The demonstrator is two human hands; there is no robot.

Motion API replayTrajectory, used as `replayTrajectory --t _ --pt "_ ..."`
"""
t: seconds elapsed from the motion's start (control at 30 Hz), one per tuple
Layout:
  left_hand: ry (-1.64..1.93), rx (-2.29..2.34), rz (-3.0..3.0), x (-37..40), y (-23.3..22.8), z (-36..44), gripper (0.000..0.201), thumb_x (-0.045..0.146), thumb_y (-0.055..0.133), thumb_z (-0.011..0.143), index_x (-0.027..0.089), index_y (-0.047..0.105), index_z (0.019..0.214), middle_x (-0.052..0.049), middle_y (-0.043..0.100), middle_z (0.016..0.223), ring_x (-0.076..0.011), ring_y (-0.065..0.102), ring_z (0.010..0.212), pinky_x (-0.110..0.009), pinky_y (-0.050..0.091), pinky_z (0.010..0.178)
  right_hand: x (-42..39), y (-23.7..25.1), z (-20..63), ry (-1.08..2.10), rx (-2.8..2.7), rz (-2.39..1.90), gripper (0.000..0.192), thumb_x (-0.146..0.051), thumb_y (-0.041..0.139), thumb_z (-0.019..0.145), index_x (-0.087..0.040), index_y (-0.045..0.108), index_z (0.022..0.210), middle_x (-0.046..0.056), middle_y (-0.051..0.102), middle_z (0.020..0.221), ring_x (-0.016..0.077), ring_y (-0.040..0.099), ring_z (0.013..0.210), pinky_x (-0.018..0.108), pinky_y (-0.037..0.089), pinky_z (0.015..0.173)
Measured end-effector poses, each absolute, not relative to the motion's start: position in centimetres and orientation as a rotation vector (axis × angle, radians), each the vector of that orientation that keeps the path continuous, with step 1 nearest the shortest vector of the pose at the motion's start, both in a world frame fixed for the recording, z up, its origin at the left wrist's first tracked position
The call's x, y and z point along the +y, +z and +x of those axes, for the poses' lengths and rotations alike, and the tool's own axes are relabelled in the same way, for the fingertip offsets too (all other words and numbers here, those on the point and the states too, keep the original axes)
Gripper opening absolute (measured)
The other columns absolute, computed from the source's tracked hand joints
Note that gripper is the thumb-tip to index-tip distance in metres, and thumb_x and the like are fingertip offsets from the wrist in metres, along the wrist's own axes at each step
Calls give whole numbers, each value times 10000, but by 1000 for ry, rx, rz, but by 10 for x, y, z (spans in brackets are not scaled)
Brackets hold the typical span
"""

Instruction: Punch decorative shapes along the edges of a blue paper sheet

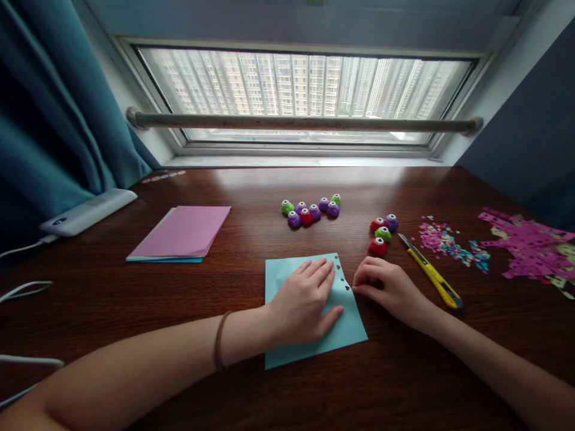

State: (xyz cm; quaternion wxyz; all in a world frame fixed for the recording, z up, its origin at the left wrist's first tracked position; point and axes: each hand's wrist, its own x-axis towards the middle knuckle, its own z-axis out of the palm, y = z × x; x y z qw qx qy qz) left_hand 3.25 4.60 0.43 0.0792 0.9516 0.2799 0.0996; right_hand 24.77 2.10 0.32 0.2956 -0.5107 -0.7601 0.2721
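Pressing flat on the pale blue square paper sheet (309,335), the left hand (304,302) has its fingers spread wide, which looks like it's there to keep the sheet from sliding on the dark wooden desk (251,197). The right hand (387,288) sits just beside that palm at the sheet's right edge, fingertips curled together and pinching the paper where a few small punched holes (342,276) show. Just beyond the pinch sit four little round plastic craft punches in red, green and purple (383,232), and to its right a yellow utility knife (431,272), both close enough to grab. Farther right is a pile of pink confetti scraps (442,239); well left, a stack of pink paper (182,232).
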Motion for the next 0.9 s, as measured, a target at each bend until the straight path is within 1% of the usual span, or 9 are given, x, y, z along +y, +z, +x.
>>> replayTrajectory --t 0.07,0.17,0.27,0.37,0.47,0.53,0.6,0.73,0.9 --pt "290 831 2844 46 4 33 606 445 423 858 30 407 1299 -196 387 1365 -308 330 1277 -460 264 1070 20 6 247 816 -1864 -1370 65 -189 634 773 -182 633 708 9 608 763 139 538 673 257 424 612" --pt "274 796 2843 47 4 32 619 442 430 856 30 384 1316 -193 358 1385 -312 295 1295 -465 251 1074 17 12 244 1052 -1551 -1391 83 -267 678 743 -186 657 745 12 649 745 156 579 691 273 455 660" --pt "278 746 2823 48 5 30 624 441 451 851 43 372 1325 -193 342 1394 -320 274 1304 -492 231 1075 10 17 239 1305 -1261 -1321 142 -271 750 667 -198 674 763 -1 667 757 157 603 726 265 469 690" --pt "384 641 2743 48 7 31 584 396 506 840 73 390 1313 -182 373 1379 -309 289 1298 -507 215 1075 3 18 234 1470 -1059 -1215 174 -242 785 630 -207 688 771 -11 674 746 135 602 687 239 468 645" --pt "611 498 2467 44 13 35 426 311 548 839 117 489 1214 -136 515 1258 -240 423 1207 -424 311 1042 -2 18 227 1516 -924 -1129 158 -205 793 626 -212 696 750 -23 676 708 106 589 647 209 448 614" --pt "682 493 2199 40 21 38 289 281 567 839 138 564 1091 -97 607 1098 -196 536 1051 -347 416 940 -4 20 221 1523 -872 -1085 140 -191 792 633 -210 698 735 -26 675 691 95 584 643 200 438 621" --pt "665 579 1980 36 30 40 191 279 575 842 137 608 965 -66 648 936 -174 586 891 -311 459 832 -4 25 214 1555 -825 -1057 122 -197 787 645 -201 701 731 -20 673 676 89 577 625 194 429 601" --pt "731 680 1764 32 47 34 163 265 558 852 114 608 816 -43 630 789 -156 572 769 -285 445 745 -3 47 197 1686 -668 -1020 147 -214 789 650 -183 715 773 4 686 703 91 595 632 196 457 617" --pt "811 523 1590 33 53 20 128 221 522 874 126 570 804 -11 573 752 -116 526 738 -225 415 696 -7 68 189 1856 -553 -849 109 -173 708 757 -150 708 863 47 713 833 102 656 748 192 502 735"
